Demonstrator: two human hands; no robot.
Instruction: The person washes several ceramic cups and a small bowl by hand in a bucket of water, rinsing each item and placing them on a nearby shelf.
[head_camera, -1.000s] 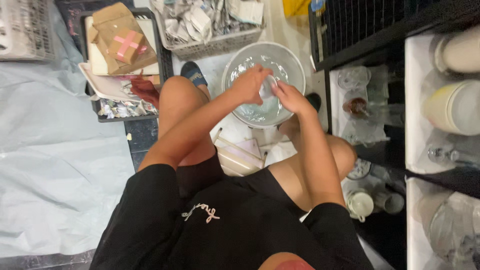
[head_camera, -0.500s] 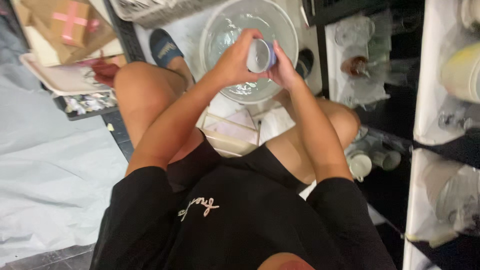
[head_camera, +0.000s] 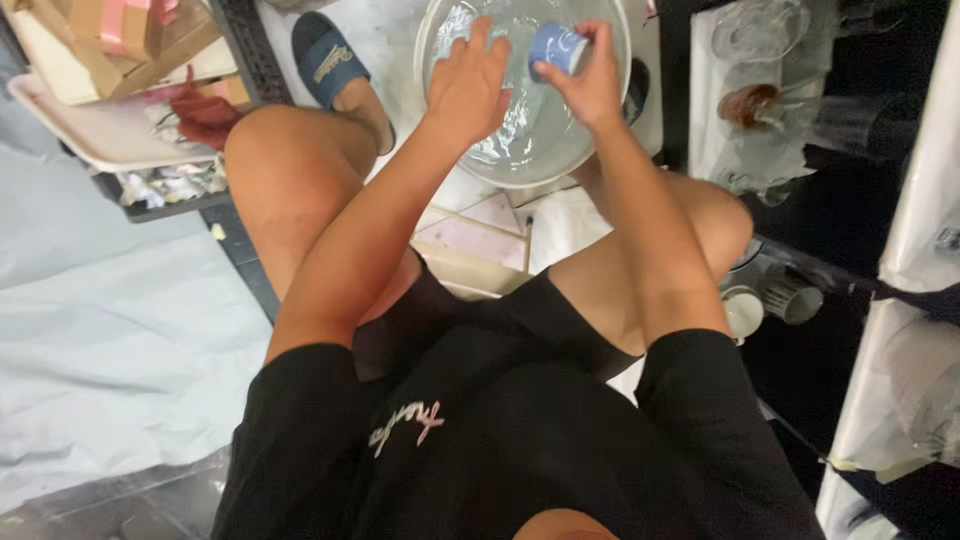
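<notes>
1. The wide clear plastic basin, filled with water, sits on the pale floor between the person's bare knees. Leaning weight on its thin rim could tip it or slop water toward the flat pink-and-cream box lying just below it.
2. The left hand hangs over the basin, fingers loosely curled and half open, gripping nothing I can make out; whether the fingertips touch the water cannot be told.
3. The right hand is closed around a small blue ceramic cup, tilted, held by its side above the far part of the basin, near the left hand.
4. Wet fingers look like the main risk: the cup could slip, drop into the basin, and chip or splash.
</notes>
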